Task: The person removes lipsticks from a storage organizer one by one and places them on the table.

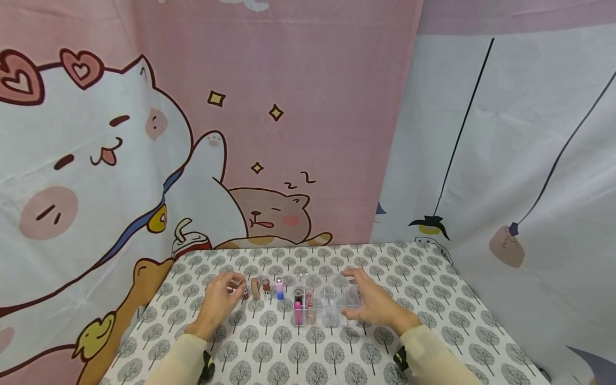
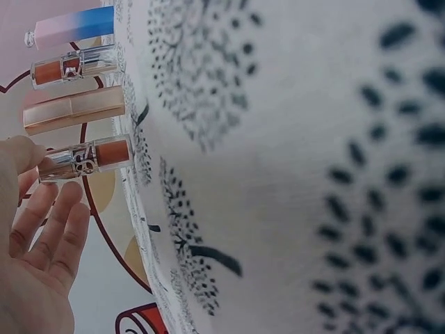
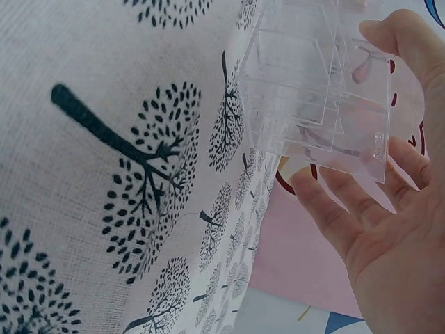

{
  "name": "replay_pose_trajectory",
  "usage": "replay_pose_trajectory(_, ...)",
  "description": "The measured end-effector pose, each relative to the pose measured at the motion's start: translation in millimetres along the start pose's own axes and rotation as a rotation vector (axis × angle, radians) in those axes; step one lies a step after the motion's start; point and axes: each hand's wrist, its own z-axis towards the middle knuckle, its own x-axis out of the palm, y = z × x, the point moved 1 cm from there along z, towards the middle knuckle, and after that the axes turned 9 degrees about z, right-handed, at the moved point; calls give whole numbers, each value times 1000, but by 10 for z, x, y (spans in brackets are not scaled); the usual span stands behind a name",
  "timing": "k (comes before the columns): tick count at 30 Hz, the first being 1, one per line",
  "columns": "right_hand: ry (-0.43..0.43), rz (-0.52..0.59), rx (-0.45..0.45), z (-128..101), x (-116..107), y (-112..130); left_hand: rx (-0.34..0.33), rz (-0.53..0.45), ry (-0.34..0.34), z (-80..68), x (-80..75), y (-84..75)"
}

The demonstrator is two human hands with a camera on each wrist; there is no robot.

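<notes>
My left hand pinches the top of a lipstick tube between thumb and forefinger. That tube has a clear case, a silvery section and a reddish-brown end, and stands upright on the cloth. Beside it stand a rose-gold lipstick, another clear-cased reddish lipstick and a pink-to-blue lipstick. The right hand spans the right end of a clear plastic organizer, thumb on the near side and fingers at the far side. Inside its left compartments stand several lipsticks, including a bright pink one.
A white tablecloth with grey tree prints covers the table. Behind it hangs a pink cartoon curtain; a pale curtain hangs on the right. The organizer's middle and right compartments look transparent, with no lipsticks visible.
</notes>
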Motion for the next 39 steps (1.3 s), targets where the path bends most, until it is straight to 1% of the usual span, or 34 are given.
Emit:
replay_pose_trajectory(3,0,-2,-2,0,-1,1,7,9,-11,4,-15,-8)
replay_pose_trajectory(6,1,-5,-7,3,0,-4,18,27,-41,7,-31,-14)
replay_pose_trajectory(11,6,-3,2,0,1,-8,34,41,-71,6,-60,-40)
replay_pose_trajectory(13,8,-2,8,-1,-2,-10,51,45,-88,2,-72,-59)
replay_pose_trajectory(16,9,3,12,-2,-6,-11,112,57,-130,2,-84,-101)
replay_pose_trajectory(19,12,9,18,-7,-11,-15,201,61,-178,15,-89,-147)
replay_pose_trajectory(21,15,19,22,-10,-11,-16,249,47,-193,29,-97,-181)
replay_pose_trajectory(24,18,28,23,-14,-16,-12,289,33,-196,50,-101,-244)
replay_pose_trajectory(28,18,26,10,-17,-27,10,320,10,-182,68,-89,-342)
replay_pose_trajectory(35,13,10,5,-14,-34,32,375,-22,-139,80,-75,-514)
replay_pose_trajectory(39,16,21,12,-19,-30,33,393,-68,-108,65,-57,-583)
